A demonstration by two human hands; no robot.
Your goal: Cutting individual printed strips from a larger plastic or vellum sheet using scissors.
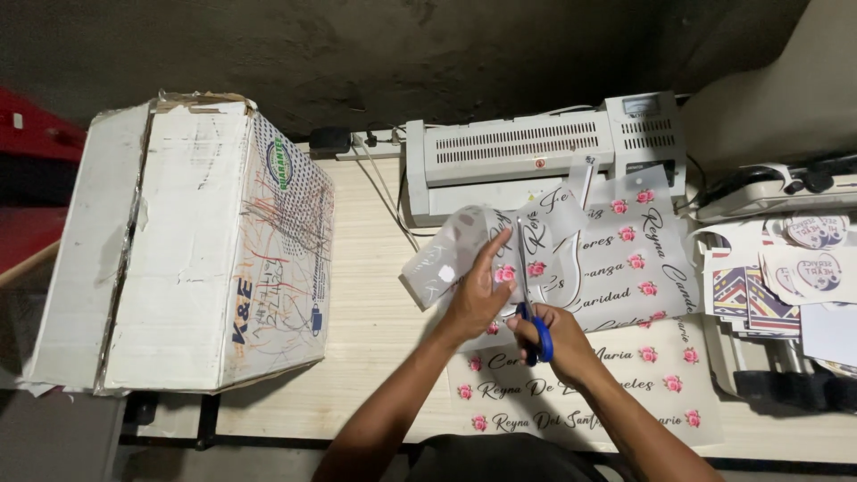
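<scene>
Nearest the camera, below both wrists, a flat laminated sheet printed with script lettering and pink roses (625, 384) lies on the pale wood-grain tabletop (375, 330).

The right hand (558, 335) is curled through the blue plastic loops of a pair of steel-bladed scissors (528, 295), thumb and fingers closed round the handles. The blades point up and away from the hand, and they look nearly closed, though the view is too soft to be sure.

Just to the left of it, the left hand (478, 295) pinches a glossy strip of laminated rose-and-script stickers (500, 245), with the thumb on top and the fingers behind. The strip curls up off the table, and the scissor blades run up its middle. Its loose end droops away to the left of the left hand.

Beyond and to the right of the hands, a second glossy sheet with rose stickers (638, 259) rests partly tilted against a white desktop laminating machine with ventilation slots (536, 156), which stands at the table's back edge.

Well to the right of the right hand sits a pile of printed round and striped stickers (786, 277).

Far to the left of the left hand stands a large, worn white cardboard box with scribbled sides (187, 250). Behind everything is a dark wall.
</scene>
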